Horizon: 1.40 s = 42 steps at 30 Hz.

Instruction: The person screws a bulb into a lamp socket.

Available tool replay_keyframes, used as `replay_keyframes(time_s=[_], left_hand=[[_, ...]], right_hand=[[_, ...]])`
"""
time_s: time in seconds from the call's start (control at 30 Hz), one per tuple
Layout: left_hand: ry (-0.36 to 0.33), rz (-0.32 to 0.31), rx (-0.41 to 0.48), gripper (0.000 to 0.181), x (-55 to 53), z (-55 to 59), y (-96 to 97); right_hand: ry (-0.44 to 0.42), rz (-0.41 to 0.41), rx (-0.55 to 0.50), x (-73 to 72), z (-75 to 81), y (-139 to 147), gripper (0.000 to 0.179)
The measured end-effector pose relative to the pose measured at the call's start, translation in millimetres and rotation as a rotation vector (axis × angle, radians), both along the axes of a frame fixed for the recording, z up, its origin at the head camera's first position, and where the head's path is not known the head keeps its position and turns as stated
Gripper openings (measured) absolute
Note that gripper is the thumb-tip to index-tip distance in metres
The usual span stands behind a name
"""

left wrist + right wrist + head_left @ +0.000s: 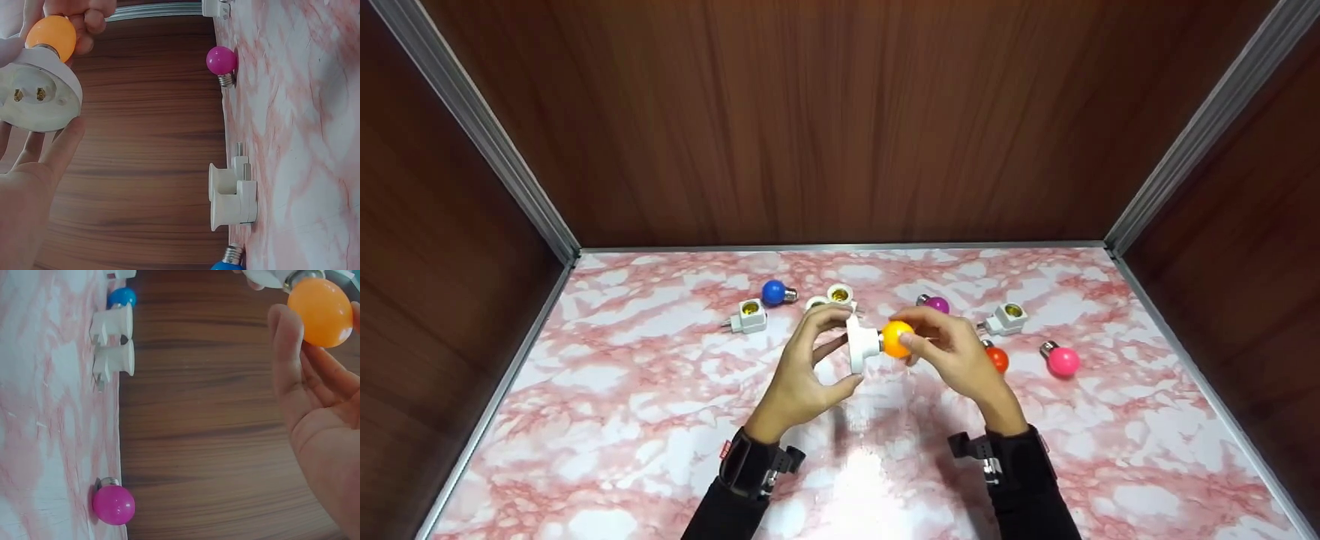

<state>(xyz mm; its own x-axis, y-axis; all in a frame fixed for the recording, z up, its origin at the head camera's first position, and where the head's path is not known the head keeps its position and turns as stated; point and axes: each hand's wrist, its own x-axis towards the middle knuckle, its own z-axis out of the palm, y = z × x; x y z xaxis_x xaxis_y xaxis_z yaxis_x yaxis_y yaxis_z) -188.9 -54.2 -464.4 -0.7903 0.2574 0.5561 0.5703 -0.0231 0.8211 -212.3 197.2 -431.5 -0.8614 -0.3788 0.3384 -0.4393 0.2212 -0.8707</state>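
Over the middle of the table, my left hand [802,379] grips a white round lamp holder [858,345] by its rim, fingers on top and thumb below. Two brass contacts show inside the lamp holder's hollow back [53,112] in the left wrist view. My right hand [956,352] holds an orange light bulb [895,340] between thumb and fingers. The bulb's metal base points left at the holder's socket, most of it hidden there. In the right wrist view, a strip of metal thread shows between the orange bulb [320,312] and the holder.
Behind the hands lie a blue bulb [773,292], a purple bulb [937,304], a square plug-in socket [749,316] and two round plug-in sockets [228,208]. To the right are another square socket [1008,319], a red bulb [997,359] and a pink bulb [1063,361]. Wooden panels [840,120] enclose the table.
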Motion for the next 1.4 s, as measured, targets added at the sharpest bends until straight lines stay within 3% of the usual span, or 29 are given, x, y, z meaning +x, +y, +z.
replay_keyframes(time_s=[0.33,0.63,0.97,1.4], left_hand=[[-0.009,0.015,-0.007,0.082,-1.6,-0.2,0.3],[-0.059,0.028,-0.020,0.082,-1.0,-0.5,-0.4],[-0.004,0.017,0.003,0.082,-0.8,-0.4,1.0],[-0.011,0.020,-0.001,0.083,-0.2,-1.1,0.6]], right_hand=[[0.107,0.038,-0.118,-0.1,-3.3,-2.2,0.022],[0.091,0.095,-0.102,-1.9,-4.2,2.2,0.050],[0.090,0.086,-0.079,-1.1,-3.2,2.3,0.051],[0.043,0.027,-0.007,0.1,-1.6,3.6,0.049]])
